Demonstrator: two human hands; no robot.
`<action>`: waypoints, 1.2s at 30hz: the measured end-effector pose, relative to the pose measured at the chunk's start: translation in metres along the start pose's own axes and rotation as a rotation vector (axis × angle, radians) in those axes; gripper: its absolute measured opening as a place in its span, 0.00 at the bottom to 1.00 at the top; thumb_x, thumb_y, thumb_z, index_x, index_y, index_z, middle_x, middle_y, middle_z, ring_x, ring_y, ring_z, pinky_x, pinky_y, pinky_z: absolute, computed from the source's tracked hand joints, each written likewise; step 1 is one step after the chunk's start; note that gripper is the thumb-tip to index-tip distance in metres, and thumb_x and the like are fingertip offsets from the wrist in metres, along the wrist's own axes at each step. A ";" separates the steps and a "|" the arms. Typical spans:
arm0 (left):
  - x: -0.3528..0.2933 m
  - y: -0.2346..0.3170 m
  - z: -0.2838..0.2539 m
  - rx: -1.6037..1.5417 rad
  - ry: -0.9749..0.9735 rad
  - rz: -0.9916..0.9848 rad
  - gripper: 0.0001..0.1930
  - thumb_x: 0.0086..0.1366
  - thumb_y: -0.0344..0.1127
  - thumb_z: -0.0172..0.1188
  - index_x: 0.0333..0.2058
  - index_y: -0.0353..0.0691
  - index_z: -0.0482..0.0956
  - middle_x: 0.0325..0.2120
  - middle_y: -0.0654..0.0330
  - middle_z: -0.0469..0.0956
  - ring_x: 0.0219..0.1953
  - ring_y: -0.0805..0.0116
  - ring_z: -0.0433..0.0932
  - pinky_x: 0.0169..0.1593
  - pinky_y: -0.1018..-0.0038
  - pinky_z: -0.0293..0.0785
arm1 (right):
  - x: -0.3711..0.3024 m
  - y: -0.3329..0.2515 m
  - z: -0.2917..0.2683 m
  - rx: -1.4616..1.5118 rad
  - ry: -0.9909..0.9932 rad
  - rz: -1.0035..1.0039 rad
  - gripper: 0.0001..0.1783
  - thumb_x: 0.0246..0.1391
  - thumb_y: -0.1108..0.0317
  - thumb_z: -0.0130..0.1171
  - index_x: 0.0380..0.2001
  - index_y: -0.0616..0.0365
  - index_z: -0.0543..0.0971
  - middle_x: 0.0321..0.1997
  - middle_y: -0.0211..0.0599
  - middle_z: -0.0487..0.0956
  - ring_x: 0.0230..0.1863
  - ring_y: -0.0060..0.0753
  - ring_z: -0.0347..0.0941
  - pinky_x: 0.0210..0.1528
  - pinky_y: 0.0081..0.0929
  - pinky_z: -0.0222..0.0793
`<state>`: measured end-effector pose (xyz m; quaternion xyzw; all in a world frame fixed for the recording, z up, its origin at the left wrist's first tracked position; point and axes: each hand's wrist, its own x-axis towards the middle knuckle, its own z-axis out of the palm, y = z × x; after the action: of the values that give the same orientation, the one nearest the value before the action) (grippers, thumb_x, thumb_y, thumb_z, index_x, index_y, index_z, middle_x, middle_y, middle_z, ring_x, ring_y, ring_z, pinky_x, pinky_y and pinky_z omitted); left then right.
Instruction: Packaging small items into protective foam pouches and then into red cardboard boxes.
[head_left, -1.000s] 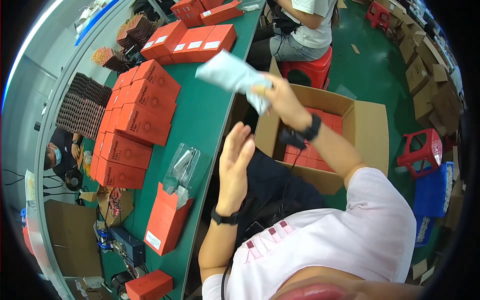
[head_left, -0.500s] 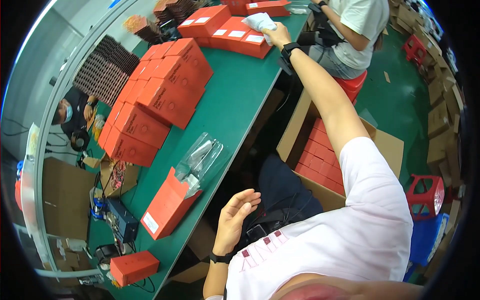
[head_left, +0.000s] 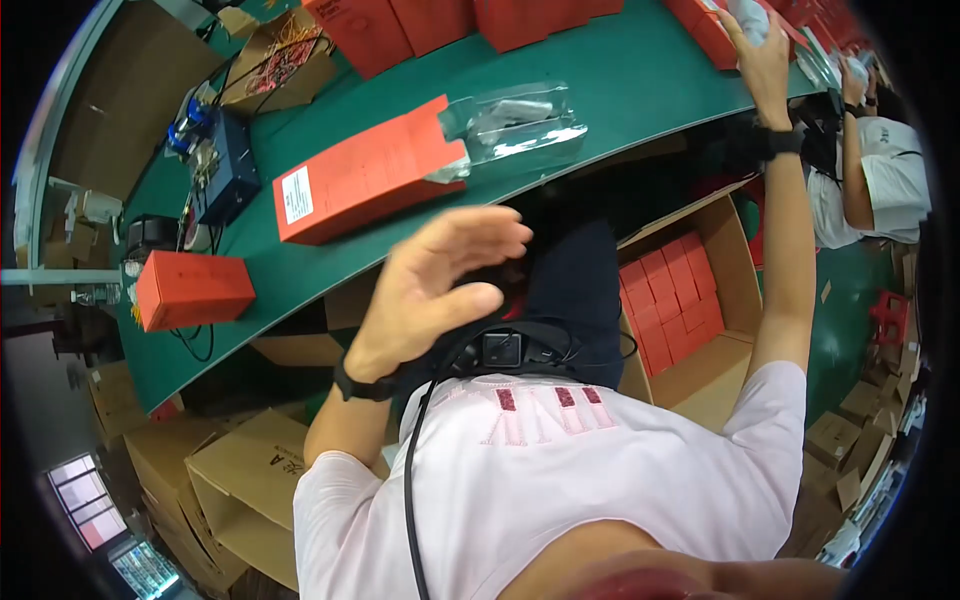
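Note:
My left hand (head_left: 430, 285) hovers in front of the table edge, empty, its fingers curved and the thumb apart. My right arm stretches to the far right of the table, and my right hand (head_left: 765, 65) grips a whitish wrapped packet (head_left: 748, 20) beside red boxes there. An open red box (head_left: 365, 175) lies on its side on the green table, a white label at its left end. From its right end sticks out a clear plastic tray (head_left: 520, 125) with a whitish piece in it. What that piece is, I cannot make out.
Red boxes (head_left: 430, 20) stand along the table's far side. A smaller red box (head_left: 195, 288) sits at the left near a blue device (head_left: 228, 170). Below the table, an open carton (head_left: 740, 235) holds several red boxes. A co-worker (head_left: 890, 175) is at the right.
The view has swung to the right and down, shifting the table's contents. My left hand has risen toward the open red box. My right hand still holds the packet at the far boxes.

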<state>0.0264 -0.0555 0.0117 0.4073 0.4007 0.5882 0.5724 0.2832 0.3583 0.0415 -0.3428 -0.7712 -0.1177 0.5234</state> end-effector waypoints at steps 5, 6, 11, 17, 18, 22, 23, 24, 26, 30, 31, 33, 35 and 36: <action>-0.045 0.013 -0.045 0.147 0.409 0.404 0.46 0.57 0.44 0.74 0.67 0.33 0.59 0.60 0.47 0.71 0.62 0.56 0.72 0.66 0.59 0.66 | -0.079 -0.112 0.011 0.517 -0.758 0.352 0.53 0.54 0.34 0.63 0.69 0.65 0.64 0.56 0.54 0.76 0.50 0.41 0.77 0.51 0.32 0.71; -0.050 0.017 -0.053 0.195 0.515 0.510 0.46 0.57 0.42 0.74 0.69 0.34 0.57 0.62 0.47 0.68 0.65 0.55 0.69 0.69 0.58 0.62 | -0.084 -0.123 0.007 0.538 -0.902 0.442 0.52 0.55 0.34 0.61 0.69 0.64 0.63 0.54 0.49 0.77 0.48 0.36 0.76 0.49 0.27 0.70; -0.069 0.009 -0.117 0.790 1.003 0.388 0.46 0.62 0.34 0.70 0.71 0.30 0.51 0.68 0.43 0.58 0.71 0.53 0.58 0.74 0.58 0.46 | -0.113 -0.142 0.027 0.628 -1.068 0.671 0.44 0.60 0.31 0.53 0.57 0.65 0.76 0.48 0.38 0.78 0.37 0.28 0.72 0.41 0.26 0.68; -0.061 -0.022 -0.130 0.379 0.742 0.124 0.42 0.64 0.37 0.68 0.69 0.29 0.55 0.62 0.50 0.68 0.64 0.63 0.66 0.67 0.68 0.60 | -0.139 -0.216 0.051 0.658 -0.949 0.350 0.37 0.67 0.40 0.47 0.34 0.72 0.75 0.25 0.49 0.71 0.31 0.41 0.65 0.40 0.37 0.65; -0.056 -0.029 -0.126 0.357 0.736 0.143 0.41 0.62 0.37 0.70 0.68 0.31 0.59 0.59 0.54 0.71 0.61 0.65 0.68 0.65 0.67 0.62 | -0.153 -0.225 0.062 0.691 -0.914 0.392 0.39 0.67 0.37 0.46 0.36 0.73 0.75 0.26 0.48 0.72 0.32 0.42 0.65 0.44 0.37 0.66; -0.055 -0.028 -0.116 0.457 0.762 0.130 0.43 0.59 0.35 0.73 0.68 0.32 0.59 0.57 0.53 0.72 0.60 0.65 0.70 0.64 0.65 0.65 | -0.125 -0.281 0.032 0.773 -1.164 0.646 0.46 0.66 0.31 0.40 0.58 0.71 0.74 0.50 0.58 0.78 0.50 0.45 0.73 0.55 0.35 0.65; -0.060 -0.025 -0.120 0.457 0.746 0.146 0.42 0.59 0.34 0.73 0.68 0.32 0.60 0.57 0.53 0.73 0.59 0.65 0.71 0.63 0.66 0.66 | -0.126 -0.286 0.030 0.918 -1.132 0.712 0.47 0.66 0.31 0.40 0.63 0.69 0.69 0.59 0.56 0.73 0.59 0.44 0.69 0.59 0.35 0.63; -0.067 -0.020 -0.122 0.460 0.746 0.173 0.41 0.60 0.34 0.72 0.67 0.32 0.60 0.56 0.53 0.73 0.59 0.65 0.72 0.63 0.66 0.67 | -0.125 -0.291 0.030 1.074 -1.103 0.759 0.48 0.66 0.31 0.40 0.68 0.67 0.65 0.68 0.53 0.69 0.67 0.43 0.65 0.63 0.36 0.61; -0.087 -0.016 -0.129 0.399 0.757 0.266 0.39 0.61 0.32 0.71 0.66 0.32 0.62 0.55 0.55 0.74 0.56 0.66 0.74 0.62 0.68 0.69 | -0.129 -0.305 0.021 1.238 -1.128 0.731 0.48 0.65 0.33 0.44 0.71 0.65 0.61 0.74 0.47 0.63 0.74 0.42 0.56 0.71 0.38 0.52; -0.127 0.001 -0.129 0.298 0.764 0.475 0.42 0.59 0.31 0.72 0.68 0.33 0.59 0.56 0.55 0.73 0.57 0.66 0.73 0.64 0.68 0.67 | -0.121 -0.373 -0.004 0.705 -0.893 0.304 0.46 0.58 0.46 0.64 0.69 0.67 0.62 0.65 0.50 0.73 0.67 0.37 0.67 0.67 0.32 0.60; -0.136 0.007 -0.128 0.339 0.761 0.541 0.45 0.58 0.32 0.73 0.69 0.32 0.56 0.57 0.54 0.72 0.58 0.65 0.73 0.65 0.67 0.65 | -0.118 -0.381 0.008 0.840 -0.783 0.298 0.41 0.56 0.52 0.68 0.64 0.67 0.67 0.54 0.41 0.79 0.57 0.31 0.75 0.57 0.28 0.69; -0.164 0.022 -0.140 0.341 0.738 0.584 0.50 0.57 0.36 0.74 0.71 0.30 0.50 0.61 0.51 0.69 0.63 0.62 0.69 0.69 0.64 0.61 | -0.102 -0.439 -0.002 1.063 -0.715 0.542 0.33 0.57 0.55 0.67 0.58 0.66 0.73 0.48 0.35 0.80 0.50 0.24 0.77 0.49 0.23 0.71; -0.186 0.031 -0.146 0.331 0.738 0.626 0.53 0.58 0.37 0.74 0.72 0.28 0.46 0.63 0.49 0.67 0.65 0.61 0.67 0.70 0.63 0.57 | -0.097 -0.453 0.022 1.264 -0.746 0.713 0.27 0.59 0.56 0.65 0.56 0.62 0.76 0.48 0.33 0.81 0.49 0.23 0.78 0.49 0.24 0.71; -0.198 0.035 -0.146 0.349 0.726 0.629 0.57 0.56 0.40 0.75 0.72 0.27 0.43 0.66 0.46 0.64 0.67 0.58 0.64 0.72 0.63 0.54 | -0.098 -0.457 0.037 1.373 -0.775 0.803 0.25 0.60 0.57 0.64 0.55 0.60 0.76 0.49 0.32 0.82 0.49 0.23 0.78 0.50 0.26 0.71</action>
<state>-0.1202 -0.2554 -0.0103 0.3672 0.5237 0.7600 0.1151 -0.0205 0.0022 0.0198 -0.2134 -0.6163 0.6884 0.3174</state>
